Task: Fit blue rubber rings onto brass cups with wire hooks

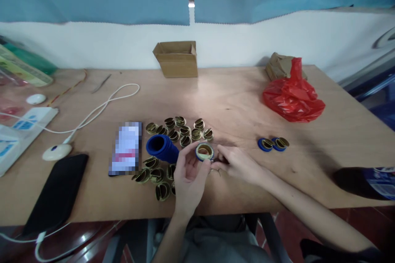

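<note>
In my left hand [189, 176] I hold a round gold metal cap with a blue ring [204, 152] around it, its hollow side facing up. My right hand [236, 161] is closed beside the cap's right edge, its fingers pinching a thin metal tool [215, 169] that is mostly hidden. Left of my hands a stack of blue rings [162, 148] lies tilted among several loose gold caps [185, 130]. More gold caps [157, 175] lie nearer the front edge. Two gold caps with blue rings [273, 144] sit apart on the right.
Two phones, one lit [126, 148] and one dark [57, 193], lie left, near a white cable [101, 107] and a power strip [27, 131]. An open cardboard box [178, 63] stands at the back. A red plastic bag [293, 96] and dark bottle [364, 181] are right.
</note>
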Demonstrator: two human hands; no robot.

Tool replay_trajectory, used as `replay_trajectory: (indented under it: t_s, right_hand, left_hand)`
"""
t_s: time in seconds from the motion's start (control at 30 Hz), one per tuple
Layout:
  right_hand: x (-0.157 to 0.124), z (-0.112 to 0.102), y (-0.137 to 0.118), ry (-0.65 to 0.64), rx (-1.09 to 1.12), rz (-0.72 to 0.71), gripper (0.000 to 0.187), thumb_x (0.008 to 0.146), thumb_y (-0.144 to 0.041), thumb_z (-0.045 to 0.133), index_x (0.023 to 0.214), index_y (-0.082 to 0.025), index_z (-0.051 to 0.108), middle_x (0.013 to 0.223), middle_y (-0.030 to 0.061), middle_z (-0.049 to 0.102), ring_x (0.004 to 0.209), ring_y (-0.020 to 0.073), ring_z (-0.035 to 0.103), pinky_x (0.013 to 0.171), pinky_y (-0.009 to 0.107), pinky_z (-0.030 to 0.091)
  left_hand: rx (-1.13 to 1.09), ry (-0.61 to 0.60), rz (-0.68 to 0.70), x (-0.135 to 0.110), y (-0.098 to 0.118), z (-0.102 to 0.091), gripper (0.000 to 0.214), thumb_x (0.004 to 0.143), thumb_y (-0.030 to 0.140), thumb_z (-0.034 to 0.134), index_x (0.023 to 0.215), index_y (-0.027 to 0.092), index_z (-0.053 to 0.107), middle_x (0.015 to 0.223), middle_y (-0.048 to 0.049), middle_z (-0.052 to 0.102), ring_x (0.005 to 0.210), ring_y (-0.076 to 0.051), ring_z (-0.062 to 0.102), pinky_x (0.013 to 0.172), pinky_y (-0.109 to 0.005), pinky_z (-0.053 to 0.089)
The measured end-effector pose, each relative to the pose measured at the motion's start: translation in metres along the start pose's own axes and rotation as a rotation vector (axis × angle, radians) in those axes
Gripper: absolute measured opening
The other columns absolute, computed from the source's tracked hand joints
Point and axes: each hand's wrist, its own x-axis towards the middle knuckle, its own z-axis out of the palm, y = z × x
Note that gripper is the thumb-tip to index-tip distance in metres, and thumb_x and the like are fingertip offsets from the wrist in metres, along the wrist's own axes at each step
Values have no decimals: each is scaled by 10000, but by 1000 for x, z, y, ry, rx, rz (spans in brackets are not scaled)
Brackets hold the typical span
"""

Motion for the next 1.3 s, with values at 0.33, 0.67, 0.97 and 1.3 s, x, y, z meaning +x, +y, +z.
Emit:
replay_trajectory:
  t_s: [0.33,0.67,0.97,1.3]
  right_hand:
    - [1,-9,-3,-30,69,2,282,904,-343,770,833,-187,545,738,-9,628,633,147,568,598,263,373]
    - [-1,-16,3,29,206,-117,274,976,-357,670,799,-188,548,732,-11,616,641,137,562,619,263,393]
    - [-10,-60,0,217,860,-6,365,947,-544,654,864,-194,594,686,-11,636,586,122,600,596,261,491]
    - [-2,-23,-6,-197,1283,61,454,873,-579,731,761,-173,561,583,-64,584,431,52,463,419,176,368]
  left_hand:
    - [-9,-5,4,1,1,0,322,891,223,745,1203,245,668,1177,-55,760,1088,-174,741,957,-263,600]
    - [20,-9,11,1,0,-1,333,885,236,746,1206,225,656,1179,-82,754,1086,-194,745,957,-307,616]
    - [138,-58,9,-4,-5,-2,492,766,160,844,1218,250,673,1230,-69,751,1129,-214,733,980,-320,609]
    - [437,-182,283,-6,-6,-5,421,816,164,804,1211,244,683,1251,-83,749,1155,-265,728,995,-424,623]
